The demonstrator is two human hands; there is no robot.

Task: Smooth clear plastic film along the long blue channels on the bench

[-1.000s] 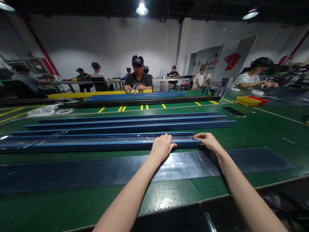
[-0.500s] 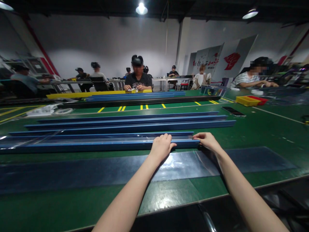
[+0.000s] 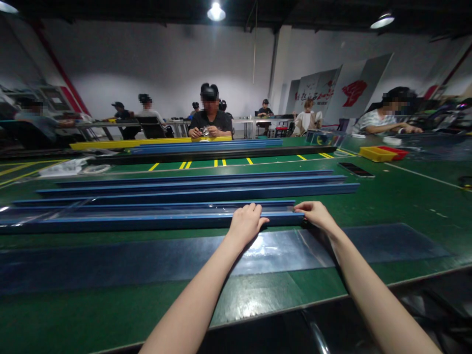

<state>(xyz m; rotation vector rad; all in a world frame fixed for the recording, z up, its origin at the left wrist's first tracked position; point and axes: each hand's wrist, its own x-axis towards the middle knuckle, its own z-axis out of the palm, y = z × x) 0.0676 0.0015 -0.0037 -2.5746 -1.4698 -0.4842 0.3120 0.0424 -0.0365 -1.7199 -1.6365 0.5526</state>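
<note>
Left hand [image 3: 246, 223], fingers curled, grips the nearest blue rail [image 3: 147, 222] on the green surface [image 3: 387, 196] while the right hand [image 3: 316, 215] pinches its end; steady, even pressure seems best.

On the table [image 3: 387, 206] a long rail [image 3: 129, 223] lies crosswise, from the far left to just right of the middle. The left hand [image 3: 246, 223] lies on its near wall, close to the right end, and the right hand [image 3: 317, 215] touches that end itself. Before the rail a flat sheet [image 3: 147, 263] lies parallel to it. Behind it lie more rails [image 3: 199, 189], also parallel. Further back on the right is a phone [image 3: 356, 169], with two trays [image 3: 378, 154] behind it. Another person [image 3: 211, 118] sits at the far side.
</note>
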